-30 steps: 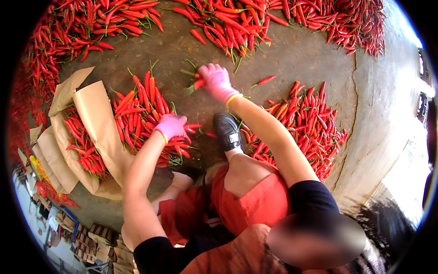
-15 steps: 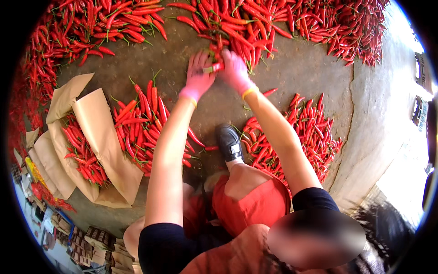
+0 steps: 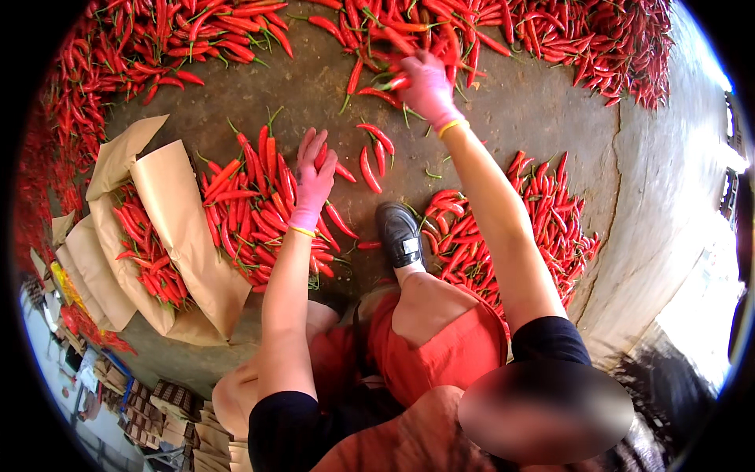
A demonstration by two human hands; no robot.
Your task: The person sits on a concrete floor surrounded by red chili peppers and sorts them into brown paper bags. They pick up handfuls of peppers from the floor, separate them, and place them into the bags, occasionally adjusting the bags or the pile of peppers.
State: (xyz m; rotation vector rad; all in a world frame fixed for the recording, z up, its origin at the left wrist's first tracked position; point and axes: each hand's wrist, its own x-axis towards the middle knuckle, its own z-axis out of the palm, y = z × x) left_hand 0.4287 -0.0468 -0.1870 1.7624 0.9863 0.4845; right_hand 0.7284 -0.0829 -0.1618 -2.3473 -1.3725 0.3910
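Note:
My left hand point(image 3: 314, 182), in a pink glove with a yellow cuff, is over the near-left heap of red chili peppers point(image 3: 244, 212). A red chili pepper point(image 3: 341, 171) sticks out to the right from between its fingers and thumb. My right hand point(image 3: 429, 93), gloved the same way, reaches to the edge of the far middle heap of chili peppers point(image 3: 472, 17). Its fingers are curled on a red chili pepper point(image 3: 399, 81) whose green stem points left; the fingertips are slightly blurred. Between my hands lie a few loose chili peppers point(image 3: 370, 170) on the floor.
An open brown paper bag point(image 3: 182, 216) with chili peppers inside lies at the left. Another heap of smaller chili peppers point(image 3: 503, 244) is right of my shoe point(image 3: 399, 236). Large heaps point(image 3: 181, 31) line the far side. A crack point(image 3: 616, 173) runs along the concrete floor at right.
My hands have parted: the left came back and left to the near heap, the right moved farther out and slightly right. Loose chili peppers now lie on the floor between them.

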